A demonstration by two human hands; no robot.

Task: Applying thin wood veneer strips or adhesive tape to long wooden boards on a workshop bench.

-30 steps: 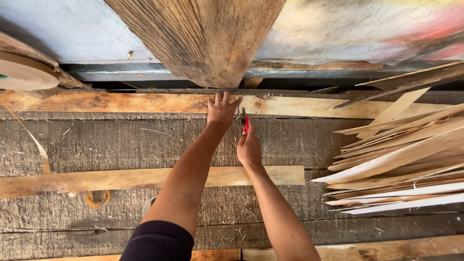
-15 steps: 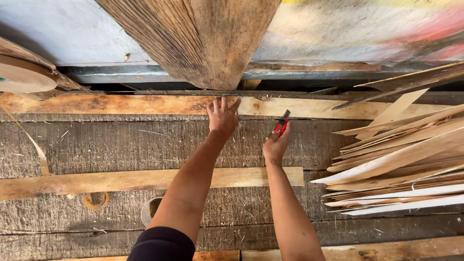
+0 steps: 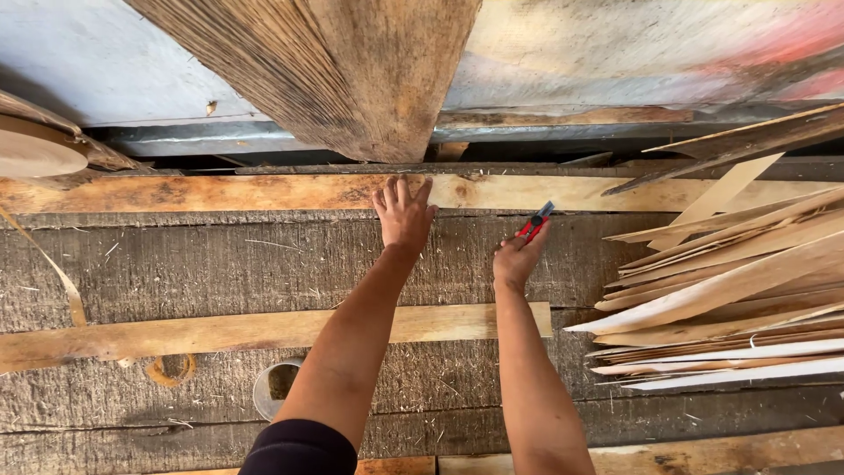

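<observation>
Two bare hands reach across a rough grey wooden bench toward a pale wooden strip at its far edge.

Head view: the left hand [image 3: 403,214] lies flat, fingers [image 3: 397,192] together and stretched out, their tips touching the long pale wooden strip [image 3: 264,192] that runs across the far side of the weathered grey plank bench [image 3: 220,264]. Just beside it, the right hand [image 3: 517,257] is closed around a small red and black utility knife [image 3: 535,222], whose tip points up toward the strip without touching it. A stack of thin pale wood veneer sheets [image 3: 730,290] lies to the right, a second pale wooden strip [image 3: 220,332] nearer, and a broad rough timber post [image 3: 352,70] rises behind.
</observation>
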